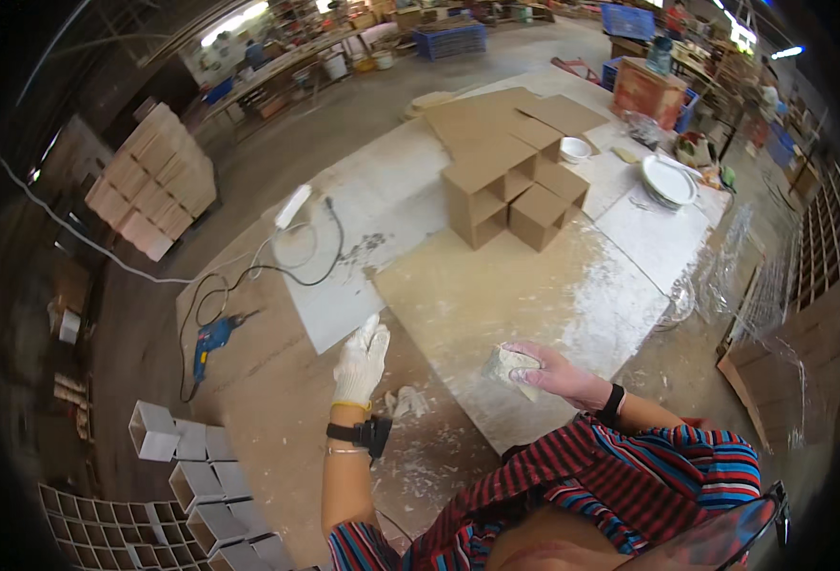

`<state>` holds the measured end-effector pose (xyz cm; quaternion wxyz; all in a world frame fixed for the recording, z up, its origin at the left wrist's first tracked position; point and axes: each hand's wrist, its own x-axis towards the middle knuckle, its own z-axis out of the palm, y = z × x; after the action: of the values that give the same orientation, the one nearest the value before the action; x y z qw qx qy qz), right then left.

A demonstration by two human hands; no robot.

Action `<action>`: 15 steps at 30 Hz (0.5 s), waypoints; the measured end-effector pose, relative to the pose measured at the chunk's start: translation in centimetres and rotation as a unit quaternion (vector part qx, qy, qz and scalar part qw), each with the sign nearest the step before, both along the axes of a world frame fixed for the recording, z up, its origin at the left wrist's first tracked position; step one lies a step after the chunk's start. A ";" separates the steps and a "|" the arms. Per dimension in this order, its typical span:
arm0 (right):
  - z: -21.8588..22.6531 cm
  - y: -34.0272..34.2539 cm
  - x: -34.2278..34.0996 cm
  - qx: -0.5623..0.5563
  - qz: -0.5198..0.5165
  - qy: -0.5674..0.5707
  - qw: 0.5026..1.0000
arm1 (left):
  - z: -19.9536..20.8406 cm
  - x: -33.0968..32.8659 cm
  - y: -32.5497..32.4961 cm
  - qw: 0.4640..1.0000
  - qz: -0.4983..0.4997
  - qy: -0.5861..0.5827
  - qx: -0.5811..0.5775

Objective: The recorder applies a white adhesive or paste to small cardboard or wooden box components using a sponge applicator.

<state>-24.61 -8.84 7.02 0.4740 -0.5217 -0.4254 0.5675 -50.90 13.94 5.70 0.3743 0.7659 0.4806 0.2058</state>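
My left hand [362, 362], in a white knit glove, hovers over or rests on the brown work board; which, I cannot tell. Its fingers point forward, stretched out, and nothing is in them. My bare right hand [558, 374] grips a pale, rough-surfaced wad [514, 368], like a sponge or folded cloth, above the tan board [477, 314] smeared with white. Beside my left wrist lies a crumpled white cloth or glove [406, 403]. Beyond both hands stands a brown cardboard-coloured unit of open cubes [496, 190].
A blue power drill [215, 341] with a black cord lies at left, near a white power strip [293, 206]. A white bowl [575, 148] and a white-lidded tub [669, 181] stand at far right. White box units [191, 443] and a slatted grid [106, 523] fill the lower left.
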 end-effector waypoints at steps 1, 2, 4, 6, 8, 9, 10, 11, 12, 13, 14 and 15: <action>0.1 -1.1 1.4 -0.009 -0.013 -0.001 1.000 | 0.1 2.4 0.0 0.999 -0.019 0.021 0.019; 0.2 -2.2 3.1 -0.010 -0.020 0.005 1.000 | 0.3 5.3 -0.4 0.999 -0.026 0.027 0.017; 0.1 -3.9 6.3 -0.013 -0.053 0.050 0.997 | 0.8 11.4 -1.4 0.995 -0.075 -0.059 -0.042; -0.8 -5.4 9.8 -0.018 -0.088 0.038 0.995 | 0.7 17.0 -3.4 0.974 -0.095 -0.160 -0.133; -2.0 -6.7 13.8 -0.024 -0.102 0.027 0.994 | -0.4 23.4 -5.2 0.923 -0.094 -0.254 -0.272; -2.6 -7.6 16.1 -0.018 -0.119 0.042 0.992 | -1.4 26.7 -5.9 0.911 -0.094 -0.270 -0.297; -3.2 -8.2 18.5 -0.012 -0.126 0.054 0.990 | -2.9 30.1 -6.4 0.888 -0.074 -0.284 -0.355; -3.7 -8.9 20.9 -0.041 -0.134 0.077 0.987 | -4.5 33.4 -6.8 0.862 -0.051 -0.302 -0.404; -4.0 -9.7 23.2 -0.074 -0.124 0.101 0.984 | -6.1 36.2 -6.7 0.813 -0.060 -0.332 -0.475; -4.2 -10.7 25.3 -0.081 -0.153 0.090 0.981 | -7.7 39.2 -6.9 0.770 -0.020 -0.363 -0.524; -4.2 -11.6 27.4 -0.082 -0.182 0.079 0.977 | -9.1 42.0 -6.8 0.746 0.015 -0.409 -0.526; -4.0 -12.4 29.7 -0.078 -0.173 0.047 0.981 | -10.1 44.5 -6.1 0.735 0.072 -0.420 -0.527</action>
<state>5.06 -21.26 3.01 0.5420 -0.5957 -0.2609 0.5322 -6.41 7.88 -4.38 0.8657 0.2451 0.3600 0.2468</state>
